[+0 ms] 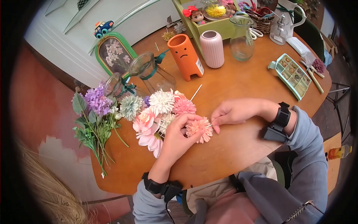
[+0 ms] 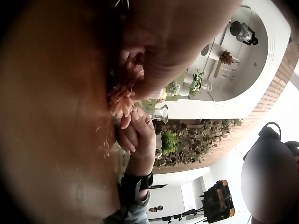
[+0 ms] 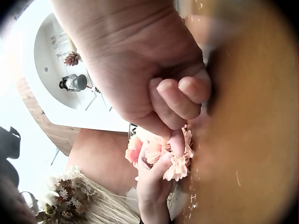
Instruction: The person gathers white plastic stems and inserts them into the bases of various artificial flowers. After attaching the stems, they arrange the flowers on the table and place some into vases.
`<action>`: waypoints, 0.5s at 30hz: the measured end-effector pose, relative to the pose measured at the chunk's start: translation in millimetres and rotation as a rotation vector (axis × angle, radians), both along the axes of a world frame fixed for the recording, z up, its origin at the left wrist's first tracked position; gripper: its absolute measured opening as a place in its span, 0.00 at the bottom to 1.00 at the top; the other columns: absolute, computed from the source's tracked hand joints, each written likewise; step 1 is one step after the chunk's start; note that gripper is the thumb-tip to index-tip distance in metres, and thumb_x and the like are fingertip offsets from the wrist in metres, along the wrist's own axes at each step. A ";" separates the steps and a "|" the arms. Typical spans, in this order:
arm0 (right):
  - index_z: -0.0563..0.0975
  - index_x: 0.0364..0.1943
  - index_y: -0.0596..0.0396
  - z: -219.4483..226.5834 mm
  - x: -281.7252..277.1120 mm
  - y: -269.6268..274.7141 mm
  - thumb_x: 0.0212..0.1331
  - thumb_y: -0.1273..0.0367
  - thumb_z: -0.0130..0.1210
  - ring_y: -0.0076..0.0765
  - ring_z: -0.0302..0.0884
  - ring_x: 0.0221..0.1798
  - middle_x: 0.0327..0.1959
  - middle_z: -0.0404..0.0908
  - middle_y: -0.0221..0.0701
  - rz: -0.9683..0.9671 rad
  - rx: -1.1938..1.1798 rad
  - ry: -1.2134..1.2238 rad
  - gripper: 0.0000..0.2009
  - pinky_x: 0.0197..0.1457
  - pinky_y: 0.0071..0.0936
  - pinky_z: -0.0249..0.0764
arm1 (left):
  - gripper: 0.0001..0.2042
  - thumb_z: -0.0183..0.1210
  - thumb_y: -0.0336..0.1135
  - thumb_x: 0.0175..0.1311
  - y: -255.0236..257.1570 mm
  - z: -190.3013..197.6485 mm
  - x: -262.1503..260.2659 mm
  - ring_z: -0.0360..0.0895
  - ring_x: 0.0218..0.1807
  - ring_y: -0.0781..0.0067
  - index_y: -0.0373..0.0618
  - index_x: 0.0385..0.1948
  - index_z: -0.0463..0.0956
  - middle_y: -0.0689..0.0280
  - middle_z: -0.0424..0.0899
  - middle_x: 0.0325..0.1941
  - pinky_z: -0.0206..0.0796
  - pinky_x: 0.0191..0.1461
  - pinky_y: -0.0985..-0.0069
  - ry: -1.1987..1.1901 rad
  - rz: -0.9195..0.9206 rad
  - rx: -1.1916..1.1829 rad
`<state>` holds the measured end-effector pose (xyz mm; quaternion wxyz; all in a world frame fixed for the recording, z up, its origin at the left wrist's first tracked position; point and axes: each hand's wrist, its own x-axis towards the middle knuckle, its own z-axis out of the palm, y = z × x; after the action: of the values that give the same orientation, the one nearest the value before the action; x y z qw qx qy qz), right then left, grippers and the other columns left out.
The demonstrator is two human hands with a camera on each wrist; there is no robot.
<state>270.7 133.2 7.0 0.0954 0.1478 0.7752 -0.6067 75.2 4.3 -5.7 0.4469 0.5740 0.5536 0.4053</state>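
My left hand (image 1: 176,137) holds a peach artificial flower (image 1: 203,139) close over the table, its thumb and fingers around the petals. With thumb and forefinger, my right hand (image 1: 238,111) pinches a short white stem (image 1: 209,126) at the flower's side. In the right wrist view the other right fingers curl into the palm. Just left of my left hand lie more artificial flowers: a white pompom bloom (image 1: 161,102), a deeper pink one (image 1: 184,107) and a pink rose (image 1: 145,119). The left wrist view shows the peach petals (image 2: 122,101) between both hands.
Purple flowers (image 1: 97,100) with long green stems lie at the left. Behind stand glass vases (image 1: 142,64), an orange vase (image 1: 183,56), a pink ribbed vase (image 1: 212,50) and a glass carafe (image 1: 242,46). A mint compartment box (image 1: 275,67) and scissors (image 1: 316,80) lie at the right.
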 end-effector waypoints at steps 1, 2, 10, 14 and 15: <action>0.77 0.32 0.54 -0.8 -1.1 -1.9 0.64 0.64 0.42 0.17 0.57 0.10 0.10 0.61 0.20 0.007 0.016 0.013 0.13 0.14 0.18 0.55 | 0.16 0.61 0.20 0.54 -0.1 0.2 1.2 0.74 0.44 0.83 0.39 0.45 0.71 0.68 0.75 0.41 0.69 0.47 0.84 -0.025 -0.010 -0.004; 0.77 0.32 0.54 -2.5 -2.5 -4.1 0.65 0.64 0.42 0.17 0.57 0.10 0.10 0.61 0.20 0.015 0.032 0.026 0.13 0.14 0.18 0.55 | 0.16 0.61 0.20 0.53 -0.2 0.0 2.5 0.73 0.45 0.83 0.39 0.45 0.71 0.68 0.75 0.41 0.69 0.48 0.83 -0.051 -0.019 -0.008; 0.75 0.34 0.55 -11.6 -2.8 3.8 0.69 0.62 0.40 0.16 0.57 0.12 0.10 0.60 0.19 -0.049 -0.238 0.169 0.14 0.17 0.17 0.57 | 0.14 0.43 0.38 0.71 0.0 1.7 -4.0 0.70 0.53 0.78 0.40 0.49 0.70 0.65 0.74 0.50 0.64 0.56 0.76 -0.333 0.097 0.065; 0.75 0.35 0.55 -12.7 -3.3 6.1 0.69 0.62 0.41 0.16 0.59 0.15 0.12 0.62 0.20 -0.064 -0.369 0.266 0.14 0.22 0.15 0.59 | 0.17 0.42 0.41 0.72 0.2 7.3 1.7 0.71 0.51 0.76 0.40 0.54 0.66 0.65 0.71 0.53 0.64 0.55 0.76 -0.502 0.109 0.029; 0.75 0.35 0.55 -12.9 -3.1 6.4 0.69 0.62 0.41 0.16 0.60 0.16 0.12 0.62 0.20 -0.059 -0.400 0.286 0.14 0.23 0.15 0.60 | 0.18 0.42 0.41 0.72 -1.1 2.7 0.3 0.72 0.50 0.76 0.40 0.55 0.65 0.64 0.71 0.54 0.65 0.55 0.76 -0.528 0.092 -0.014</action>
<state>267.6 139.6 -6.0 -0.0057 0.0609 0.6407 -0.7653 75.4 3.2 -3.1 0.5608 0.4197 0.4463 0.5569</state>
